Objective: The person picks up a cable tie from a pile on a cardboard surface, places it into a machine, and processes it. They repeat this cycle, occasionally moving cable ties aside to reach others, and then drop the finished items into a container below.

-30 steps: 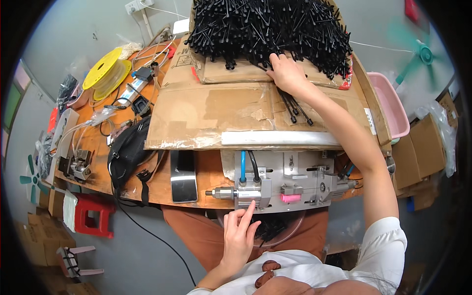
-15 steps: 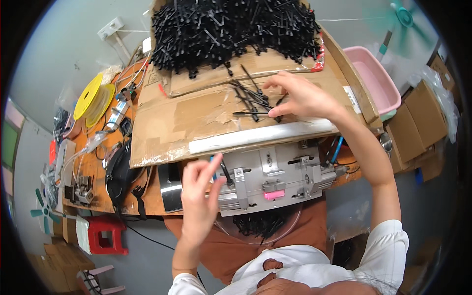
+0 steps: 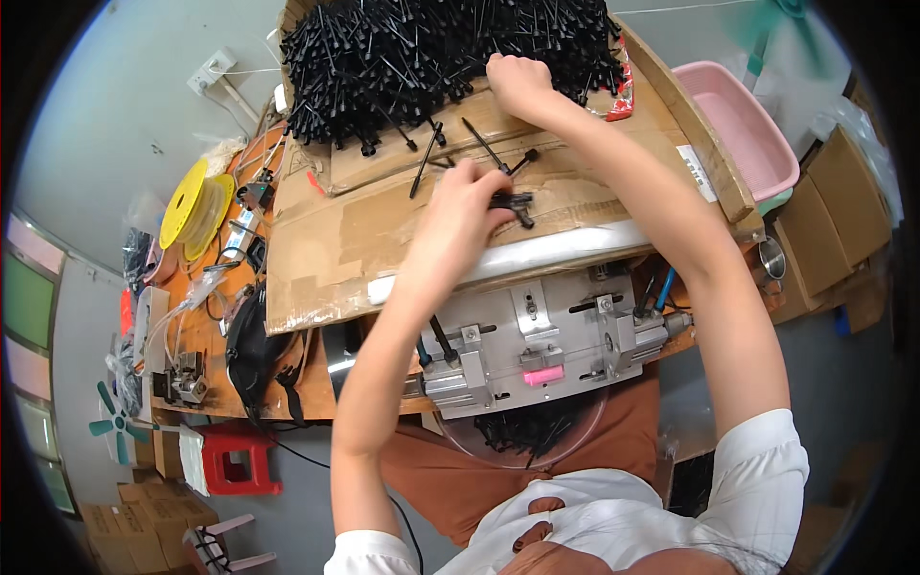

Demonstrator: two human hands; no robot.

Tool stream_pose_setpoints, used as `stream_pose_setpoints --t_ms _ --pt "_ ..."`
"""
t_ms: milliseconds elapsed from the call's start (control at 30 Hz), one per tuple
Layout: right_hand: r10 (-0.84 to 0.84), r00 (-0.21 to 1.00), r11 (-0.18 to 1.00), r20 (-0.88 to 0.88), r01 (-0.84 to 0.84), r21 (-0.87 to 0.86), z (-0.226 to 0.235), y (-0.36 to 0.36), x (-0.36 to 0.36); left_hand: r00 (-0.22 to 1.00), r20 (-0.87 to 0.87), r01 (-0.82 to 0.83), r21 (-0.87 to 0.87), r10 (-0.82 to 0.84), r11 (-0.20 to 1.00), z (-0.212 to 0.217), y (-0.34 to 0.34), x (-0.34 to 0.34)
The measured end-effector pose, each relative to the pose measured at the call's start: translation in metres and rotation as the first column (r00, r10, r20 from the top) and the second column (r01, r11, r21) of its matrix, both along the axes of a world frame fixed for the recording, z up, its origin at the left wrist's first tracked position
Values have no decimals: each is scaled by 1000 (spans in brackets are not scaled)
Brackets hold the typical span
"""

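My left hand (image 3: 463, 218) is on the cardboard, its fingers closed round several thin black rods with thicker heads (image 3: 516, 201). More of these rods, one of them a loose black rod (image 3: 486, 146), lie just beyond it. My right hand (image 3: 520, 84) is at the front edge of a big heap of black rods (image 3: 402, 57), fingers curled down; what they grip, if anything, is hidden. Nearer me stands a metal fixture (image 3: 537, 345) with clamp blocks and a pink piece (image 3: 544, 375); a black rod (image 3: 442, 339) slants up at its left block.
A white strip (image 3: 556, 249) edges the cardboard sheet (image 3: 326, 244). A clear bowl of black rods (image 3: 599, 422) sits on my lap under the fixture. At left are a yellow spool (image 3: 184, 213), a black bag (image 3: 251, 350) and cables; a pink basin (image 3: 781, 144) stands right.
My left hand has moved from beside the fixture up to the loose rods on the cardboard. My right hand has left those rods and reached farther away, to the heap.
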State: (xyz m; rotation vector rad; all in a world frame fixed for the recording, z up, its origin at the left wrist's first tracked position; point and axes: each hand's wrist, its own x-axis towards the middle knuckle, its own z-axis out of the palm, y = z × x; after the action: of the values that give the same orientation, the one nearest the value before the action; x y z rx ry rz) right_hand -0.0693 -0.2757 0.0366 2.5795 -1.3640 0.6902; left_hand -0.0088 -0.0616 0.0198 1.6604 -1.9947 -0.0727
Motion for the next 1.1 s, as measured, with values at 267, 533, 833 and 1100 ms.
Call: stream_pose_setpoints --t_ms 267,533,833,1100 --pt "276 948 961 -161 -265 84 -2 56 -71 982 -165 105 45 -96 994 6 25 57" --pt "385 914 900 -126 -342 271 6 101 -124 954 -200 -237 -42 224 971 14 26 108" --pt "474 872 872 -118 -447 200 13 114 -144 878 180 -370 -332 444 868 -22 -37 173" --pt "450 889 890 -92 -454 -36 8 69 -42 899 -56 -437 -63 434 897 2 1 134"
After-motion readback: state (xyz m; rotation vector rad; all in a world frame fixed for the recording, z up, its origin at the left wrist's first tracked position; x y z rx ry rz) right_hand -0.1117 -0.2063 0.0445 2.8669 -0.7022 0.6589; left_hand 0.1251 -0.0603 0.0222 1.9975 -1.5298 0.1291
